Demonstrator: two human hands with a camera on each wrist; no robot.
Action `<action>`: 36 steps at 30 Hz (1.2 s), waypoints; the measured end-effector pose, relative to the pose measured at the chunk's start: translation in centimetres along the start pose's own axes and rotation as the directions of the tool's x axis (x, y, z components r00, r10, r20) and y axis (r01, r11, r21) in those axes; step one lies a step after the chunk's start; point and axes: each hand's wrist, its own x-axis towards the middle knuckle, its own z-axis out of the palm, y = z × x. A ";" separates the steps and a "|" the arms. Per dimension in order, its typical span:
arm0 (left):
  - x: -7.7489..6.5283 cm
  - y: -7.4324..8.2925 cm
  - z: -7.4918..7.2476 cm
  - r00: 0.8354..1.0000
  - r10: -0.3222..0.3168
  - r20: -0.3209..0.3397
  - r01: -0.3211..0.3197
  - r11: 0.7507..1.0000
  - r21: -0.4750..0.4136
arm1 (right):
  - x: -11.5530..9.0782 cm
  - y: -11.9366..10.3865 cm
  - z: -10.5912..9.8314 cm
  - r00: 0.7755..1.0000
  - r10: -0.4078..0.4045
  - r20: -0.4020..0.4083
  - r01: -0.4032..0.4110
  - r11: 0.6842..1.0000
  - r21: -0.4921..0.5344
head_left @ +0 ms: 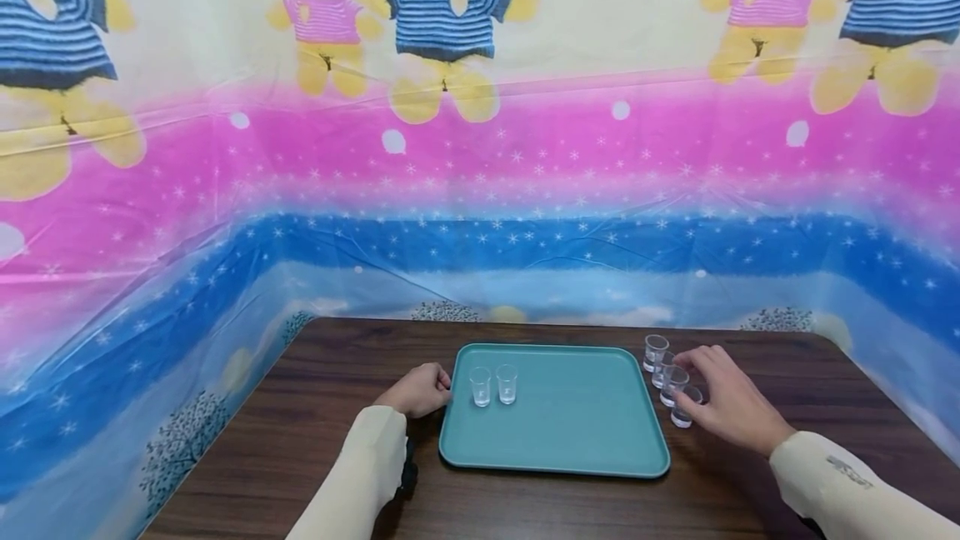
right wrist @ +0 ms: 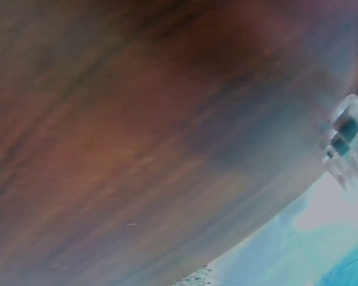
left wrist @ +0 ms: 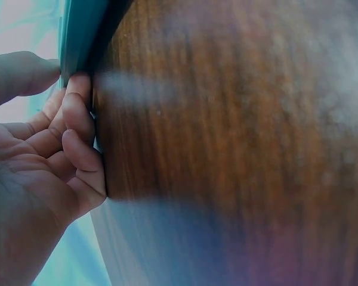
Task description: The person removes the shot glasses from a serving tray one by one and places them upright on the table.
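My left hand (head_left: 422, 390) pinches the left rim of a green tray (head_left: 570, 440); in the left wrist view its thumb (left wrist: 33, 76) lies on one side of the rim and the fingers curl against the other. Two small clear shot glasses (head_left: 480, 390) stand upright side by side on the tray's left part. My right hand (head_left: 731, 402) reaches over a row of several clear shot glasses beside the tray's right edge, thumb and forefinger parted around the nearer ones. The farthest glass in that row (head_left: 656, 354) stands apart from the fingers. Stacked-looking glasses (right wrist: 349, 134) show at the right wrist view's edge.
The dark wooden table (head_left: 322, 440) carries the tray and the glasses. A patterned cloth (head_left: 487, 248) with bears and snowflakes hangs behind and along the sides of the table.
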 end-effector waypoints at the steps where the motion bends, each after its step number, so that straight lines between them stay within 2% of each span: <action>1: 0.0 0.0 0.0 1.000 -0.007 -0.002 0.007 1.000 -0.001 | 0.2 -0.1 0.1 1.000 -0.003 0.005 0.003 1.000 0.009; 10: 0.2 0.0 0.2 1.000 -0.025 -0.013 0.024 1.000 -0.019 | 1.7 -1.5 0.7 0.998 -0.007 0.070 0.001 0.996 0.090; 20: 0.2 0.0 0.2 0.999 -0.034 -0.016 0.034 0.999 -0.019 | 3.0 -3.4 2.2 0.994 -0.085 0.071 0.078 0.992 0.097; 36: 0.3 0.0 0.2 0.999 -0.039 -0.006 0.039 0.999 -0.004 | 6.1 -9.3 6.6 0.968 -0.193 0.158 0.166 0.971 0.172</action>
